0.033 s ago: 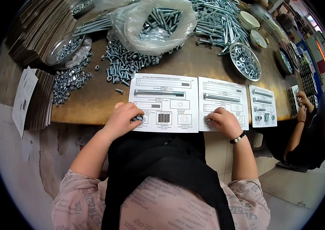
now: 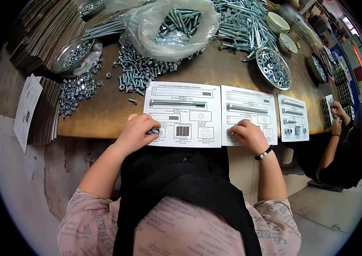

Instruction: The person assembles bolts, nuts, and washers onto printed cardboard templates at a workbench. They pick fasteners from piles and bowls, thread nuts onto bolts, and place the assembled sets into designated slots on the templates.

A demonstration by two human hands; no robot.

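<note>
My left hand (image 2: 136, 133) rests at the lower left of a printed card (image 2: 216, 121), fingers curled round shiny hex nuts (image 2: 155, 131); how many is partly hidden. A long hex bolt (image 2: 178, 103) lies across that card's upper half. To the right, my right hand (image 2: 251, 135) is over the lower left of a second printed card (image 2: 272, 128). Its fingertips pinch a small nut (image 2: 233, 133), mostly covered by the fingers. Another long bolt (image 2: 247, 109) lies on this second card. A third card (image 2: 292, 137) beyond it carries bolts and smaller parts.
Loose short bolts (image 2: 136, 68) and nuts (image 2: 76, 96) lie piled beyond the cards. Behind are a plastic bag of bolts (image 2: 164, 49), long bolts (image 2: 245, 30) and a bowl of washers (image 2: 273, 68). Cardboard stacks (image 2: 42, 38) stand left. A co-worker's hands (image 2: 338, 115) are at right.
</note>
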